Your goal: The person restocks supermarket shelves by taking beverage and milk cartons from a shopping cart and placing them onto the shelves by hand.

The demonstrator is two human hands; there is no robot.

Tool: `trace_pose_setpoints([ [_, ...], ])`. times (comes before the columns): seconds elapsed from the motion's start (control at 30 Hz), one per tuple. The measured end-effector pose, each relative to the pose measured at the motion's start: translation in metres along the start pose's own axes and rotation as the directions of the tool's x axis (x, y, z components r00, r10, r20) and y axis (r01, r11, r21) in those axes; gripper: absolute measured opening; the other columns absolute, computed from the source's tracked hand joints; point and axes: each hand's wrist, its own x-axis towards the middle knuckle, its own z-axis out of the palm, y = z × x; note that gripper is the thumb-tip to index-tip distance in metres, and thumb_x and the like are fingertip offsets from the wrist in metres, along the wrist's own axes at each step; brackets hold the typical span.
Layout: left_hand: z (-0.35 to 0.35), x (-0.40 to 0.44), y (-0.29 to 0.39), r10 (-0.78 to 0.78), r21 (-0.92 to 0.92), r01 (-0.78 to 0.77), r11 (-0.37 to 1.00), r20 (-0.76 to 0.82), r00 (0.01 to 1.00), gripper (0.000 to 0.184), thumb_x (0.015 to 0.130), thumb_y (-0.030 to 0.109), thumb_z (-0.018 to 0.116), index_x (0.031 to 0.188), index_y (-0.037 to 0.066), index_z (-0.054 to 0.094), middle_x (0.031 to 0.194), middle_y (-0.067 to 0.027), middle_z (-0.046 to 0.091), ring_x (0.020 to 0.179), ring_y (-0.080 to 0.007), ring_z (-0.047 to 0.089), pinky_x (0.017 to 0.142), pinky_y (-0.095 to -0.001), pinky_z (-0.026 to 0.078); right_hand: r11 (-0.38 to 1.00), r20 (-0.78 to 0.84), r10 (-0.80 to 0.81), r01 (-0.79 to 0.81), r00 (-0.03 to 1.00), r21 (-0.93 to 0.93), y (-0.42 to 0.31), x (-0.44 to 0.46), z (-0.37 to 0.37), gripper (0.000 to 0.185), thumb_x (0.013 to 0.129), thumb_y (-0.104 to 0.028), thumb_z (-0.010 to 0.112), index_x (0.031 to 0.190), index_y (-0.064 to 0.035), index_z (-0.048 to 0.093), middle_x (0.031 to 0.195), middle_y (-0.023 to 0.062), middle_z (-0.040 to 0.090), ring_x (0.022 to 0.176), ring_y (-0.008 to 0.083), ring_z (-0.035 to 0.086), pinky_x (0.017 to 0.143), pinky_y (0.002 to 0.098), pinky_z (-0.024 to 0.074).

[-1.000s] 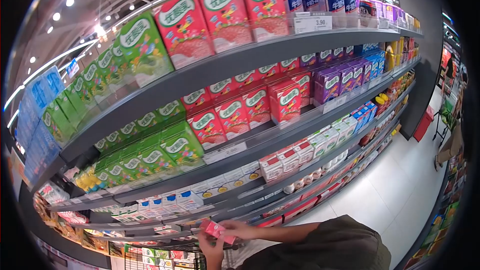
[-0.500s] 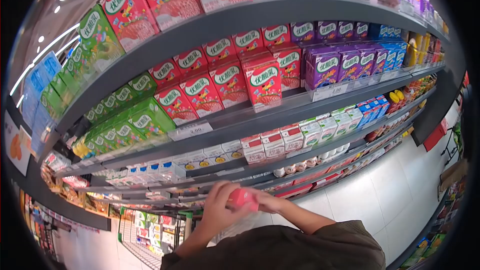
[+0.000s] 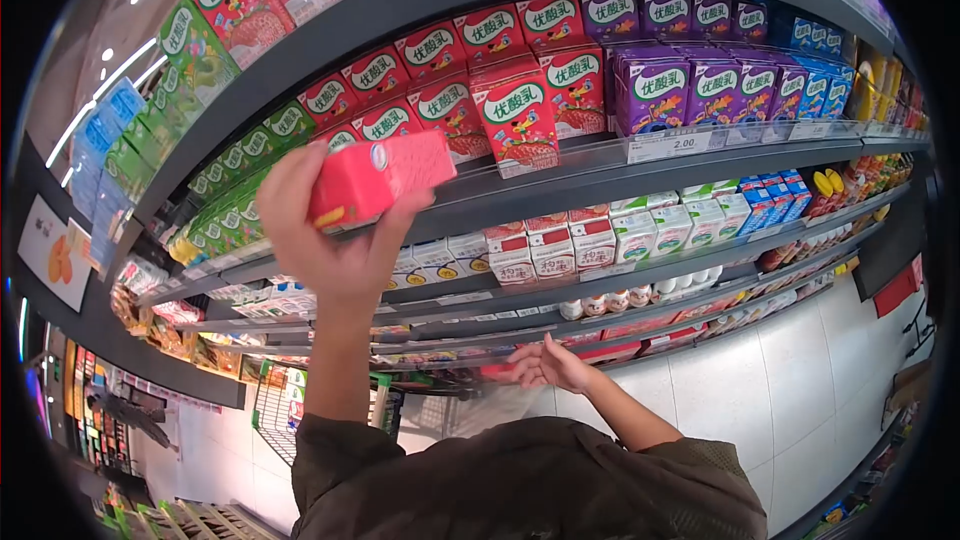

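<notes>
My left hand (image 3: 335, 255) grips a red drink carton (image 3: 390, 175), raised tilted in front of the middle shelf. The fingers wrap its left end and the thumb presses from below. Behind it stand rows of red cartons (image 3: 516, 120) with green-and-white labels. My right hand (image 3: 552, 368) is low in front of the bottom shelves, thumb up and fingers apart. A red patch shows by its fingertips; whether the hand touches it I cannot tell.
Purple cartons (image 3: 655, 90) and a price tag (image 3: 668, 146) are on the same shelf to the right. Green cartons (image 3: 225, 220) are at the left. White cartons (image 3: 635, 238) fill the shelf below. A wire shopping cart (image 3: 272, 410) stands on the floor at lower left.
My hands have come apart. The left has risen with the red carton from waist height up to the shelf, while the right has moved slightly right and opened. The view has shifted a little.
</notes>
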Motion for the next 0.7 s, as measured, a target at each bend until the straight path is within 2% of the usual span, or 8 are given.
trace_pose_setpoints([
  [0.13,0.031,0.009,-0.005,-0.004,0.005,0.003,1.000,0.060,0.998,0.075,0.066,0.031,0.098,0.124,0.002,0.060,0.118,-0.0165,0.063,0.104,-0.0333,0.063,0.090,-0.0432,0.052,0.991,-0.065,0.090,-0.083,0.994,0.110,0.035,-0.009,-0.029,0.088,0.100,-0.076,0.025,0.137,-0.0041,0.057,0.116,0.0118,0.070,0.097,0.0191,0.067,0.089,0.0337,0.0513],
  [0.17,0.038,0.013,-0.006,0.006,0.007,-0.007,1.000,0.082,0.997,0.073,0.064,0.027,0.097,0.122,0.001,0.061,0.114,-0.0173,0.064,0.102,-0.0341,0.064,0.088,-0.0426,0.053,0.989,-0.075,0.105,-0.096,0.992,0.116,0.043,-0.012,-0.035,0.091,0.098,-0.080,0.024,0.137,-0.0050,0.057,0.116,0.0128,0.070,0.094,0.0185,0.068,0.088,0.0341,0.0528],
  [0.3,0.058,0.019,-0.008,-0.047,-0.045,0.056,0.997,0.189,0.981,0.066,0.065,0.027,0.096,0.116,0.000,0.063,0.110,-0.0174,0.065,0.099,-0.0345,0.064,0.085,-0.0420,0.054,0.972,-0.136,0.197,-0.175,0.971,0.158,0.065,-0.020,-0.052,0.089,0.098,-0.078,0.025,0.136,-0.0053,0.058,0.114,0.0132,0.071,0.092,0.0201,0.069,0.087,0.0357,0.0536],
  [0.37,0.066,0.022,-0.007,-0.034,-0.059,0.048,0.997,0.204,0.978,0.063,0.067,0.026,0.095,0.116,0.001,0.064,0.108,-0.0150,0.066,0.097,-0.0309,0.065,0.086,-0.0396,0.053,0.964,-0.168,0.235,-0.207,0.957,0.169,0.076,-0.023,-0.061,0.087,0.099,-0.077,0.026,0.136,-0.0058,0.058,0.114,0.0135,0.071,0.090,0.0210,0.070,0.086,0.0366,0.0540],
  [0.6,0.080,0.017,-0.008,-0.137,-0.050,0.160,0.986,0.308,0.941,0.059,0.069,0.028,0.094,0.112,-0.001,0.067,0.102,-0.0121,0.065,0.094,-0.0287,0.065,0.084,-0.0381,0.053,0.962,-0.241,0.223,-0.174,0.945,0.211,0.095,-0.027,-0.068,0.081,0.100,-0.075,0.029,0.131,-0.0071,0.061,0.110,0.0137,0.072,0.089,0.0221,0.070,0.084,0.0375,0.0539],
  [0.7,0.085,0.005,-0.005,-0.254,-0.006,0.275,0.962,0.360,0.898,0.059,0.070,0.031,0.094,0.113,0.000,0.068,0.107,-0.0138,0.062,0.093,-0.0282,0.064,0.084,-0.0385,0.052,0.961,-0.285,0.233,-0.176,0.930,0.213,0.100,-0.027,-0.065,0.081,0.099,-0.076,0.031,0.126,-0.0070,0.063,0.109,0.0137,0.072,0.089,0.0226,0.070,0.083,0.0370,0.0535],
])
